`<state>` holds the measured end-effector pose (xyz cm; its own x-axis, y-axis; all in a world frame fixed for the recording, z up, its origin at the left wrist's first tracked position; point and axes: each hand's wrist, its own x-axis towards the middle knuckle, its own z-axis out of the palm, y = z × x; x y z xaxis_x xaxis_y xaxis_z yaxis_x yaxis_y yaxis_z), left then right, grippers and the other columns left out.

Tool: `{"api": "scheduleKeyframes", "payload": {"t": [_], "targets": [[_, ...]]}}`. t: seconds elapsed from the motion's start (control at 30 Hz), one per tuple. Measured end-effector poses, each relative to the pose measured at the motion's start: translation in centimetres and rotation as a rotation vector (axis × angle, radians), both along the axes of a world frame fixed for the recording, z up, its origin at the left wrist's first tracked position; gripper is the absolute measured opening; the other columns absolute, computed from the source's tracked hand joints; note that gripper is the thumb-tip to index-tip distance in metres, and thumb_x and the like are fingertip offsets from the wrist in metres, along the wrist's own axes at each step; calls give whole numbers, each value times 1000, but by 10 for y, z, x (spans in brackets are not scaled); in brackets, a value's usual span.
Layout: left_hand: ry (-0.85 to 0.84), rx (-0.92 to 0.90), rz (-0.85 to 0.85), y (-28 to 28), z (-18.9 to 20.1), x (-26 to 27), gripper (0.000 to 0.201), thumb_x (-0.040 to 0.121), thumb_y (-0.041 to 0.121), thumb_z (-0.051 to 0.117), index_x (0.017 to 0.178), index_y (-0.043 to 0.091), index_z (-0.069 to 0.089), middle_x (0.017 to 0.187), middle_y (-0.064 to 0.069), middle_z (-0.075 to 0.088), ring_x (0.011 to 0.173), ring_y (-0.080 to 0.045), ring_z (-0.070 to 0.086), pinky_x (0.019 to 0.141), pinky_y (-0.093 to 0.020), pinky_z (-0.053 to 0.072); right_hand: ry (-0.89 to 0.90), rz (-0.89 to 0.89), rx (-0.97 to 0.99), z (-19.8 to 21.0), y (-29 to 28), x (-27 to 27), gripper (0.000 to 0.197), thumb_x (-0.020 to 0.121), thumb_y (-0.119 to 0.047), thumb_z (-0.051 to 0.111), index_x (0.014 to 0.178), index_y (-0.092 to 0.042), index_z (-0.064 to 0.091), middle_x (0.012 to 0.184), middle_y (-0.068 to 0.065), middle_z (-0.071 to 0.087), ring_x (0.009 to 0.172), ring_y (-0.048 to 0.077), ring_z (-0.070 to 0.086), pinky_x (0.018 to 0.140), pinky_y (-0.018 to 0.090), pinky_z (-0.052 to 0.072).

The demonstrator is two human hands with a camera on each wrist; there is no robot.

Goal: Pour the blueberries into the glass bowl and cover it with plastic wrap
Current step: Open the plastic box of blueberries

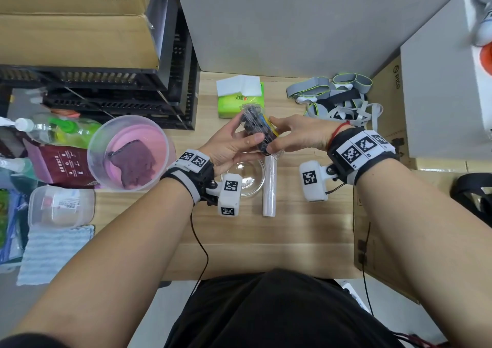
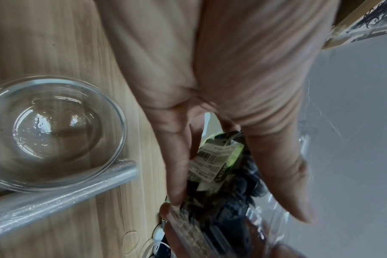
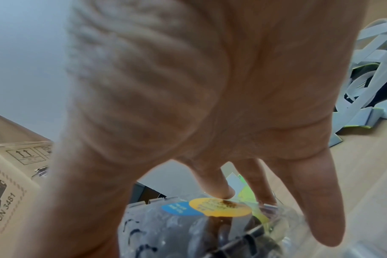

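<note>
Both hands hold a clear plastic clamshell of blueberries (image 1: 257, 126) above the wooden table. My left hand (image 1: 234, 145) grips its left side, thumb across the front. From the right, my right hand (image 1: 290, 137) grips it with the thumb below and fingers on the lid, a fingertip (image 3: 219, 192) on the yellow sticker. The box (image 2: 221, 183) shows a barcode label, and its lid (image 3: 188, 223) shows blue and yellow stickers. An empty glass bowl (image 1: 246, 178) (image 2: 53, 132) stands below the hands. A roll of plastic wrap (image 1: 269, 185) (image 2: 62, 197) lies against the bowl's right side.
A pink-bottomed plastic tub (image 1: 129, 152) with a dark cloth stands left of the bowl. A green tissue pack (image 1: 241, 100) lies behind the hands. Grey straps (image 1: 338, 95) pile at back right. Black crates (image 1: 119, 87), bottles and a lidded container (image 1: 61, 206) crowd the left. A cardboard box (image 1: 383, 161) borders the right.
</note>
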<state>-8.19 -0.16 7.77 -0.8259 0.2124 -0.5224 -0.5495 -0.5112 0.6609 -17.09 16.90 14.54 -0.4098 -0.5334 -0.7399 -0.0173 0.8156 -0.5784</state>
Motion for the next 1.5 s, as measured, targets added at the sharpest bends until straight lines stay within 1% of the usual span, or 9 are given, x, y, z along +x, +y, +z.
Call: {"api": "scheduleKeyframes", "payload": {"t": [0.2, 0.4, 0.6, 0.77, 0.9, 1.03, 1.17, 1.37, 1.5], "targets": [[-10, 2, -13, -5, 3, -1, 76, 84, 4, 67, 152, 23, 38, 129, -14, 66, 103, -27, 73, 77, -37, 62, -33, -37, -27, -3, -1, -1, 77, 66, -45, 74, 133, -12, 54, 129, 22, 61, 103, 21, 61, 105, 51, 45], [-24, -43, -30, -7, 1, -6, 64, 92, -2, 63, 148, 22, 43, 125, -14, 67, 101, -29, 74, 77, -38, 62, -49, -59, -22, -9, 0, -5, 66, 58, -53, 73, 119, -27, 66, 108, 3, 65, 95, 13, 57, 105, 44, 48], [-47, -91, 18, 2, 0, -9, 69, 85, -8, 64, 145, 20, 43, 118, -20, 67, 93, -34, 72, 73, -44, 63, -38, -57, -36, -15, -1, -9, 81, 53, -54, 71, 130, -33, 60, 94, -2, 57, 85, 13, 50, 86, 29, 48], [-64, -84, 46, 7, -1, -11, 71, 80, -8, 59, 144, 20, 42, 117, -22, 66, 93, -36, 69, 71, -45, 62, -27, -46, -37, -20, 0, -12, 79, 55, -52, 71, 132, -37, 57, 98, -2, 61, 89, 12, 54, 103, 41, 48], [-92, -96, 81, 11, -2, -13, 77, 78, -8, 57, 147, 22, 40, 112, -19, 67, 91, -34, 68, 72, -48, 62, 2, -26, -23, -22, -2, -12, 72, 55, -52, 67, 124, -33, 64, 96, -1, 60, 86, 14, 53, 98, 39, 51], [-91, -111, 125, 17, -1, -15, 58, 88, -3, 56, 141, 21, 47, 108, -12, 69, 90, -34, 69, 80, -53, 61, 15, -44, -11, -23, -4, -15, 64, 57, -52, 65, 113, -21, 67, 87, 1, 59, 81, 16, 55, 94, 43, 53], [-81, -134, 140, 20, 1, -20, 52, 93, 9, 61, 141, 24, 46, 110, -9, 69, 93, -35, 70, 86, -57, 59, -30, -119, -91, -23, -3, -15, 51, 63, -44, 66, 104, -15, 70, 81, -3, 58, 70, 9, 55, 78, 31, 54], [-71, -173, 103, 20, 3, -21, 72, 86, 10, 75, 143, 34, 38, 112, -6, 73, 100, -34, 73, 85, -53, 60, -71, -185, -170, -25, 0, -14, 43, 69, -34, 62, 108, -19, 72, 90, -4, 64, 81, 8, 56, 87, 31, 52], [-75, -164, 131, 26, 4, -24, 82, 76, 2, 75, 144, 23, 34, 109, -12, 70, 90, -30, 72, 86, -55, 60, -80, -172, -167, -32, 1, -17, 54, 62, -41, 70, 114, -29, 67, 91, -4, 63, 83, 11, 57, 92, 38, 54]]}}
